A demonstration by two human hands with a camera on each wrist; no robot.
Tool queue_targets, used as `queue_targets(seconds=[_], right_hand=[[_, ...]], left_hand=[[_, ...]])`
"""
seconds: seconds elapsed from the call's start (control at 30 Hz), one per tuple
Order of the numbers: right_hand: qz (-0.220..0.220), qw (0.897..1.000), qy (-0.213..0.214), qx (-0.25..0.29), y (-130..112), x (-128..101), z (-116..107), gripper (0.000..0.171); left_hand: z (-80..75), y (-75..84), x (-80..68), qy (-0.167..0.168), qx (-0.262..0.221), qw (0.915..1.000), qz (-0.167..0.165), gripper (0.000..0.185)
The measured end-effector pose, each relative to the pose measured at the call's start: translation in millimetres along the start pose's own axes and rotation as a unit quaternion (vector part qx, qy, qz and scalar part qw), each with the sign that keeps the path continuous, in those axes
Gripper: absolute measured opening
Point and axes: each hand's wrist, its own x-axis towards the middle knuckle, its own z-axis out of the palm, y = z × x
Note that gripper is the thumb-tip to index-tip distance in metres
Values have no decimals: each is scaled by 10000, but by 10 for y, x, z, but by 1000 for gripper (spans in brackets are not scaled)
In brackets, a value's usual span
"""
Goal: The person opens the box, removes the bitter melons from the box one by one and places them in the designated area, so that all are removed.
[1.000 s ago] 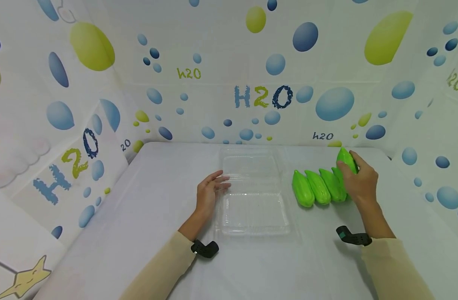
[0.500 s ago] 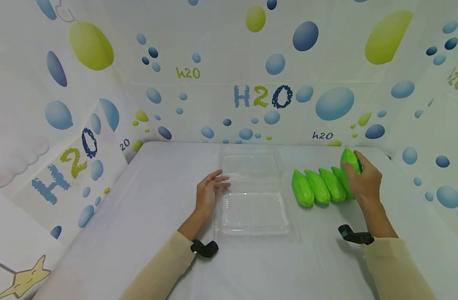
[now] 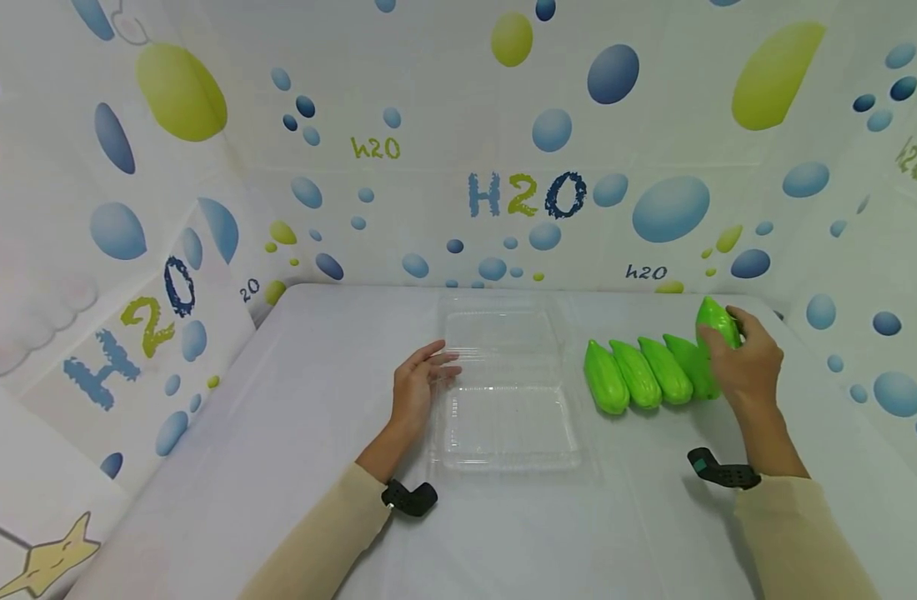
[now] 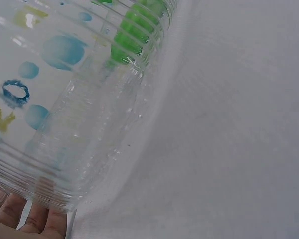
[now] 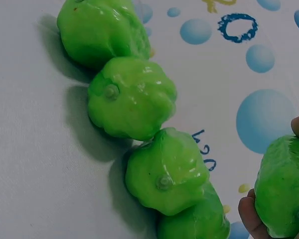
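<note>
My right hand [image 3: 751, 358] grips a glossy green gourd [image 3: 718, 323], bumpy and pointed at one end, between thumb and fingers. It is at the far right end of a row of several similar gourds [image 3: 638, 375] lying side by side. In the right wrist view the held gourd [image 5: 283, 186] is apart from the row, whose blunt ends show small stem nubs. A clear plastic clamshell container [image 3: 511, 425] lies with its lid raised and laid back, in the middle. My left hand [image 3: 415, 387] rests at its left side, fingers relaxed against the plastic; fingertips show through it in the left wrist view.
A white cloth covers the table [image 3: 301, 500]. Behind it and along both sides hangs a white curtain [image 3: 428, 100] printed with blue and green drops and H2O lettering. Black bands with cameras [image 3: 721, 471] sit on both wrists.
My right hand has moved to the right with the gourd, away from the rest of the row, baring the end gourd. The left hand and the container have stayed put.
</note>
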Motion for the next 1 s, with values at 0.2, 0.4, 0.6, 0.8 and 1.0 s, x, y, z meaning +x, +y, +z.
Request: queue_targets(seconds=[0.2, 0.4, 0.6, 0.8, 1.0], right_hand=[[159, 9998, 105, 14, 51, 8, -23, 68], [259, 9996, 115, -63, 94, 17, -30, 69], [264, 9994, 198, -144, 147, 46, -52, 71], [272, 9994, 165, -118, 193, 59, -56, 73], [263, 9994, 176, -103, 242, 64, -80, 70]], left_hand=[[8, 5, -5, 24, -55, 10000, -15, 47], [6, 10, -8, 45, -78, 10000, -28, 46], [6, 16, -14, 32, -43, 10000, -6, 47], [9, 16, -9, 29, -73, 10000, -28, 48], [6, 13, -11, 10, -29, 10000, 64, 47]])
